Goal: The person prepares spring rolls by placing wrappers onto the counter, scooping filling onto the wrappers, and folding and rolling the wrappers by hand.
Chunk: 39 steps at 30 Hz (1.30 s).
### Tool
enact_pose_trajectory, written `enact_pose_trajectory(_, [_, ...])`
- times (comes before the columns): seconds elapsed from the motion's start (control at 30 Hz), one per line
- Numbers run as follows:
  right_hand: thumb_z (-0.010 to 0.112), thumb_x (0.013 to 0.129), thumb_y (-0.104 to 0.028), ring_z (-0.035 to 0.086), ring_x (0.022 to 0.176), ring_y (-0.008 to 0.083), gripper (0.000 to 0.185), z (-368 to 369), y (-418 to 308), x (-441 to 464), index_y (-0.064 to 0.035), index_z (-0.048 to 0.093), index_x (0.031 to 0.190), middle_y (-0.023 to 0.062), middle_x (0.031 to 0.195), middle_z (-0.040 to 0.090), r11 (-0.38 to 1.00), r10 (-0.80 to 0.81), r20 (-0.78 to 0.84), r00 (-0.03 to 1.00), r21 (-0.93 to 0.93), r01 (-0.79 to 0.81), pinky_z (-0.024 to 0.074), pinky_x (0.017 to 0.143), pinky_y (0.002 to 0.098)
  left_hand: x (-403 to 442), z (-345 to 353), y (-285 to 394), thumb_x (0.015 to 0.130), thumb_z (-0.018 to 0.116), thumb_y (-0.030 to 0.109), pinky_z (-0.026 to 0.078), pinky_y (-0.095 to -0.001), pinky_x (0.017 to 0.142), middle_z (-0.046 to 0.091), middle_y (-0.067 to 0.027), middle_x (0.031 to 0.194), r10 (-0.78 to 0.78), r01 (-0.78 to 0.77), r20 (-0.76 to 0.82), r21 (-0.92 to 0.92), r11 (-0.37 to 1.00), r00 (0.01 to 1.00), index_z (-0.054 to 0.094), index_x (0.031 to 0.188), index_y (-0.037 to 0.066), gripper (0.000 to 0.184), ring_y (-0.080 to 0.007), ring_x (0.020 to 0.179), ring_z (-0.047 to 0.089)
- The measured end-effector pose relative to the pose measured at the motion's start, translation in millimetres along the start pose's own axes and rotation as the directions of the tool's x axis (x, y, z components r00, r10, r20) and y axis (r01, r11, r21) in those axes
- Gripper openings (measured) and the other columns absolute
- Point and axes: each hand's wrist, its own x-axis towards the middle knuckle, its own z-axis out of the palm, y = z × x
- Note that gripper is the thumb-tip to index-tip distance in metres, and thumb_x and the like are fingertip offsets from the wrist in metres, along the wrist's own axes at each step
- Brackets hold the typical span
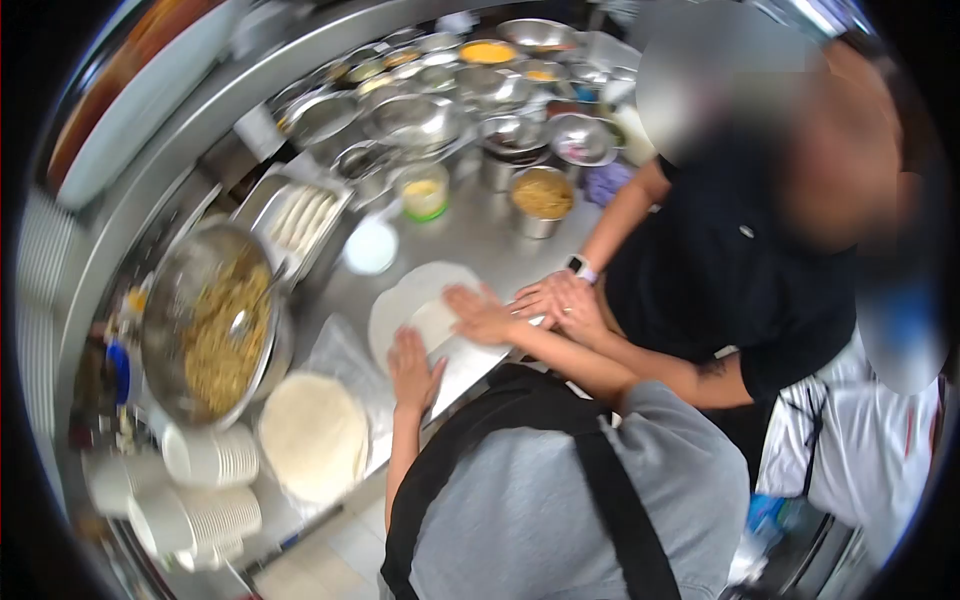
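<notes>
A thin pale round sheet lies on the steel counter in front of me, with a folded strip across its middle. My left hand is flat with its fingers spread at the sheet's near left edge. My right hand rests on the sheet's right part, its fingers apart. Neither hand holds anything. To the left, a stack of round pale sheets lies on clear plastic. Beyond the sheet is a white round lid or dish.
A large steel bowl of yellowish filling stands left, stacked white bowls below it. A tray of white rolls and several metal bowls line the back. At the right, a person in black rests both hands on the counter edge.
</notes>
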Motion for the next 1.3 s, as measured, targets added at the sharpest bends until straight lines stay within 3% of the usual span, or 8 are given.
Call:
enact_pose_trajectory(0.1, [0.040, 0.093, -0.047, 0.003, 0.144, 0.0248, 0.071, -19.8, 13.6, 6.8, -0.0151, 0.011, 0.150, 0.0104, 0.156, 0.009, 0.914, 0.057, -0.034, 0.998, 0.403, -0.038, 0.0017, 0.112, 0.0552, 6.6, 1.3, -3.1, 0.086, 0.057, 0.035, 0.012, -0.0510, 0.113, 0.014, -0.0205, 0.153, -0.004, -0.001, -0.054, -0.095, 0.995, 0.999, 0.020, 0.145, 0.000, 0.078, -0.0325, 0.143, 0.009])
enact_pose_trajectory(0.17, [0.051, 0.090, -0.038, 0.023, 0.139, 0.0290, 0.059, -40.2, 7.0, -3.9, -0.0171, 0.034, 0.143, 0.0145, 0.148, 0.029, 0.986, 0.025, -0.397, 0.918, 0.164, 0.044, 0.0160, 0.110, 0.0518, 5.4, -19.2, 9.9, 0.082, 0.061, 0.027, 0.019, -0.0502, 0.111, 0.022, -0.0198, 0.150, 0.036, -0.022, -0.178, 0.080, 0.997, 0.983, 0.029, 0.140, 0.002, 0.071, -0.0325, 0.140, 0.019])
enact_pose_trajectory(0.37, [0.064, 0.076, -0.011, 0.053, 0.093, 0.0244, 0.013, -50.9, 5.8, -23.8, -0.0107, 0.063, 0.089, 0.0075, 0.094, 0.049, 0.992, -0.129, -0.291, 0.948, -0.042, 0.122, 0.0357, 0.078, 0.0398, 35.5, -14.5, 32.8, 0.073, 0.066, 0.013, 0.041, -0.0445, 0.091, 0.048, -0.0138, 0.119, 0.208, -0.221, -0.243, -0.029, 0.975, 0.948, 0.050, 0.115, 0.007, 0.045, -0.0266, 0.115, 0.046])
enact_pose_trajectory(0.6, [0.063, 0.079, -0.013, 0.059, 0.078, 0.0261, 0.012, -61.1, -10.4, -8.0, -0.0071, 0.061, 0.088, 0.0083, 0.090, 0.055, 0.991, -0.038, -0.504, 0.863, 0.095, 0.099, 0.0421, 0.070, 0.0386, 96.4, 16.4, 51.2, 0.071, 0.068, 0.017, 0.054, -0.0388, 0.067, 0.057, -0.0108, 0.097, 0.152, -0.141, -0.222, 0.065, 0.988, 0.963, 0.055, 0.094, 0.006, 0.028, -0.0240, 0.094, 0.059])
enact_pose_trajectory(0.67, [0.062, 0.081, -0.012, 0.060, 0.072, 0.0263, 0.011, -66.2, -17.0, -16.1, -0.0047, 0.061, 0.089, 0.0096, 0.091, 0.057, 0.943, 0.188, -0.501, 0.845, 0.332, -0.013, 0.0457, 0.064, 0.0376, 101.3, 20.8, 47.6, 0.072, 0.068, 0.020, 0.054, -0.0395, 0.071, 0.056, -0.0125, 0.098, 0.140, -0.128, -0.174, 0.080, 0.989, 0.975, 0.056, 0.097, 0.004, 0.032, -0.0258, 0.095, 0.060])
enact_pose_trajectory(0.83, [0.063, 0.083, -0.009, 0.060, 0.065, 0.0205, 0.012, -56.6, -20.2, -26.4, -0.0027, 0.062, 0.093, 0.0105, 0.087, 0.061, 0.833, 0.270, -0.439, 0.857, 0.553, 0.020, 0.0474, 0.056, 0.0318, 83.4, 4.1, 53.4, 0.075, 0.069, 0.024, 0.050, -0.0421, 0.085, 0.056, -0.0187, 0.110, 0.133, -0.137, -0.055, -0.084, 0.987, 0.990, 0.056, 0.111, 0.001, 0.044, -0.0334, 0.105, 0.057])
enact_pose_trajectory(1.1, [0.064, 0.083, -0.007, 0.059, 0.067, 0.0165, 0.017, -134.2, -107.9, 37.5, -0.0036, 0.064, 0.100, 0.0082, 0.089, 0.063, 0.816, -0.107, -0.568, 0.816, 0.419, 0.399, 0.0461, 0.061, 0.0281, 6.3, -57.0, 11.9, 0.076, 0.070, 0.025, 0.044, -0.0452, 0.093, 0.053, -0.0168, 0.122, 0.101, -0.133, -0.094, -0.459, 0.879, 0.990, 0.054, 0.122, 0.005, 0.053, -0.0355, 0.115, 0.050])
enact_pose_trajectory(1.3, [0.064, 0.084, -0.008, 0.060, 0.069, 0.0177, 0.018, -157.5, -136.2, 38.9, -0.0029, 0.064, 0.101, 0.0089, 0.090, 0.063, 0.775, -0.115, -0.547, 0.829, 0.473, 0.419, 0.0460, 0.061, 0.0290, 52.9, -9.6, 34.4, 0.075, 0.070, 0.030, 0.049, -0.0395, 0.081, 0.055, -0.0093, 0.107, 0.287, -0.285, -0.205, 0.038, 0.958, 0.936, 0.059, 0.110, 0.007, 0.043, -0.0264, 0.102, 0.054])
